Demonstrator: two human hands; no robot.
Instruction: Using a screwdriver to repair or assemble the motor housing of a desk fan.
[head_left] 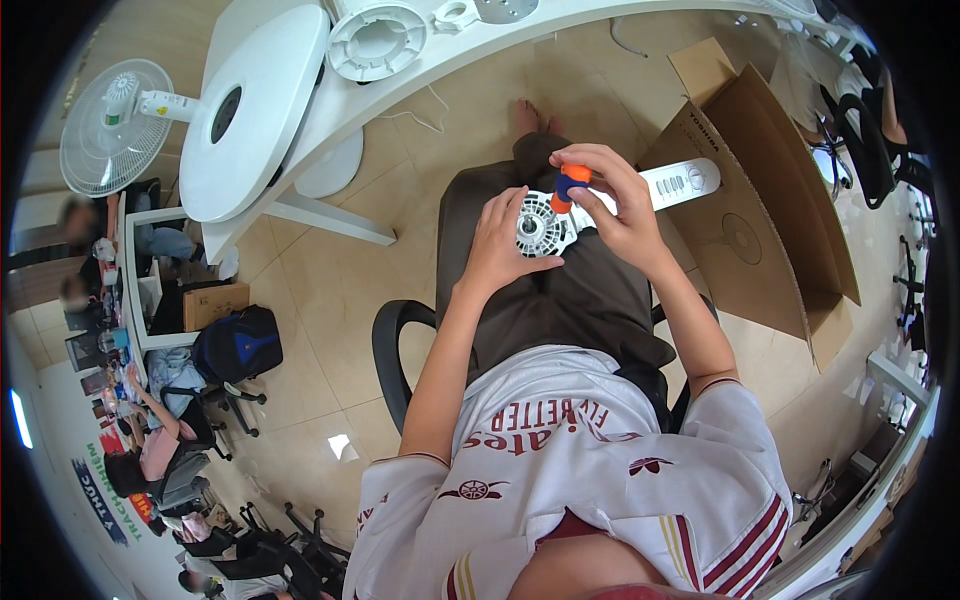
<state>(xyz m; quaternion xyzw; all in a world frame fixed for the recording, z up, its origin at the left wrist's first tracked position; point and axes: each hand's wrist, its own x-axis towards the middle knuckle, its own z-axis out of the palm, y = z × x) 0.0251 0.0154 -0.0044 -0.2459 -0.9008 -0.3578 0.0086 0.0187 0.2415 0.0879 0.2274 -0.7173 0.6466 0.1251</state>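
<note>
Across my lap lies a white fan body: a round slotted motor housing (pixel 543 232) at one end and a long neck with a row of buttons (pixel 684 184) pointing right. My left hand (pixel 490 245) grips the left rim of the housing, thumb along its near edge and fingers over the far side. In my right hand (pixel 628 205) is a screwdriver (pixel 571 188) with an orange and blue handle, held between thumb and fingers above the right part of the housing. Its tip is too small to make out.
Ahead to the left, a white table (pixel 390 95) carries a round white fan base (pixel 255 110) and a white plastic ring (pixel 378 42). An open cardboard box (pixel 745 220) stands on the right. A chair armrest (pixel 392 350) is at my left; people work farther left.
</note>
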